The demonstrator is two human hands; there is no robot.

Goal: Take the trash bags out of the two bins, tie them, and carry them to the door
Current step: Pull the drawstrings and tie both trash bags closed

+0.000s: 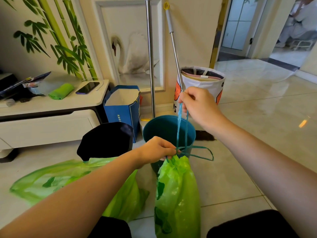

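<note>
A filled green trash bag (178, 196) stands on the floor in front of the teal bin (164, 129), its neck gathered. My left hand (156, 150) pinches the gathered neck where the teal drawstring (181, 127) crosses. My right hand (197, 103) holds the drawstring's upper end, pulled up taut; a loose loop hangs to the right. A second green trash bag (56, 179) lies slack on the floor at the left, partly under my left forearm. The black bin (106, 140) stands left of the teal one.
A blue paper bag (121, 109), two mop handles (151, 62) and a white fabric basket (204, 83) stand against the wall behind the bins. A low white cabinet (51, 121) with a phone is at the left. A tiled floor leads to a doorway (257, 54) at the right.
</note>
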